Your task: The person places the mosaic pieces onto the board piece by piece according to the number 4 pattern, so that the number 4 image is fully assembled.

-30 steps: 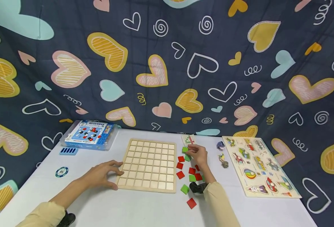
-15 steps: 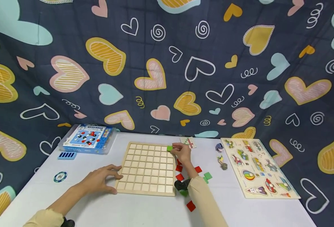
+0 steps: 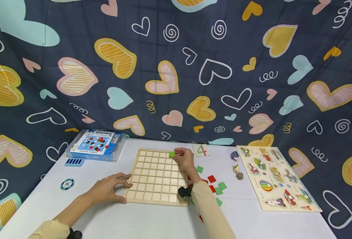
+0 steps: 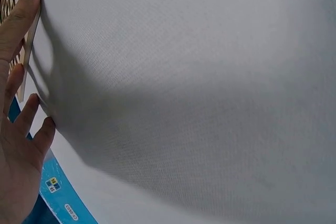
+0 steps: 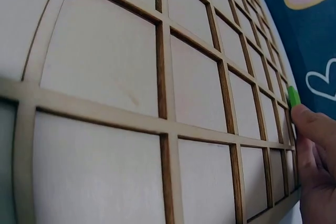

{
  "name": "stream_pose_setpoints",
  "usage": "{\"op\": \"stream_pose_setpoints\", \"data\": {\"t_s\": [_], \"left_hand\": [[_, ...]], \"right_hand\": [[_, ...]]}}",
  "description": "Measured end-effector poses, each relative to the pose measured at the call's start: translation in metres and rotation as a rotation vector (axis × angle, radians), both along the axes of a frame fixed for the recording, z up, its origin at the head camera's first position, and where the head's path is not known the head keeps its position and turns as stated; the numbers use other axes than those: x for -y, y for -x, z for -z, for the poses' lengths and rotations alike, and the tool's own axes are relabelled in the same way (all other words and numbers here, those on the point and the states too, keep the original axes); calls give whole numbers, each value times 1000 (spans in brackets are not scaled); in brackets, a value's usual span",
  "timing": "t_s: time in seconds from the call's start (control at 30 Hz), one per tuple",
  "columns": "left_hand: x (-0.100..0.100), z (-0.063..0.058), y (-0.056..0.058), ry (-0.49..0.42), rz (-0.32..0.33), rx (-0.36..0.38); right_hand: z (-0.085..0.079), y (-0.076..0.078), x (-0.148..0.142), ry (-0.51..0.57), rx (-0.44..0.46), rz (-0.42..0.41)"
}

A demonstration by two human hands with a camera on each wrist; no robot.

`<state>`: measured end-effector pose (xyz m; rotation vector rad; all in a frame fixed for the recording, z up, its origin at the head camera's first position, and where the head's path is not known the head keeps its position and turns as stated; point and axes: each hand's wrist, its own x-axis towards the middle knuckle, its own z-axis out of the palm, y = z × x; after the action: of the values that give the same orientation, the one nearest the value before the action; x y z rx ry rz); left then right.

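A pale wooden grid board (image 3: pixel 153 172) lies on the white table, with no tiles in its visible squares. My right hand (image 3: pixel 185 160) pinches a small green square tile (image 3: pixel 172 154) between thumb and fingertips, at the board's far row near the right corner. The same tile (image 5: pixel 293 96) shows at the right edge of the right wrist view. My left hand (image 3: pixel 108 188) rests against the board's left edge, its fingers loosely extended. In the left wrist view, the thumb of the left hand (image 4: pixel 21 156) touches the board's rim (image 4: pixel 32 35).
Loose red tiles (image 3: pixel 211 179) and green tiles (image 3: pixel 222 185) lie right of the board, some beneath the right forearm. A pattern card (image 3: pixel 201 150) sits behind. A picture puzzle board (image 3: pixel 277 179) and small figurines (image 3: pixel 238 172) stand right; a blue boxed set (image 3: pixel 96 145) stands left.
From the loose tiles, my right hand has carried a green tile left to the board's far row. My left hand has stayed at the board's left edge.
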<state>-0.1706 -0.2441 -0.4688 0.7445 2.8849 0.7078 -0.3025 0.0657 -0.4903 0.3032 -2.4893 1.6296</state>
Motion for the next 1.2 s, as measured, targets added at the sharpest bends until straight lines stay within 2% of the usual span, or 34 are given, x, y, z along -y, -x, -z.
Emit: {"op": "stream_pose_setpoints", "data": {"t_s": [0.27,0.4,0.6,0.83,1.07,1.2], "left_hand": [[0,2,-6,-12,3,0],[-2,5,-8,-26,9,1],[-4,6,-10,-28,11,-4],[-8,3,-7,-22,16,18],[-11,1,0,-3,2,26],[-9,-1,1,-4,-15,38]], "right_hand": [[0,-4,3,-14,1,-31],[4,-5,2,-31,6,-21],[5,-7,1,2,25,-12],[-4,-11,-4,42,79,-25],[-16,-11,-22,218,203,-53],[-18,-11,-40,274,222,-88]]}}
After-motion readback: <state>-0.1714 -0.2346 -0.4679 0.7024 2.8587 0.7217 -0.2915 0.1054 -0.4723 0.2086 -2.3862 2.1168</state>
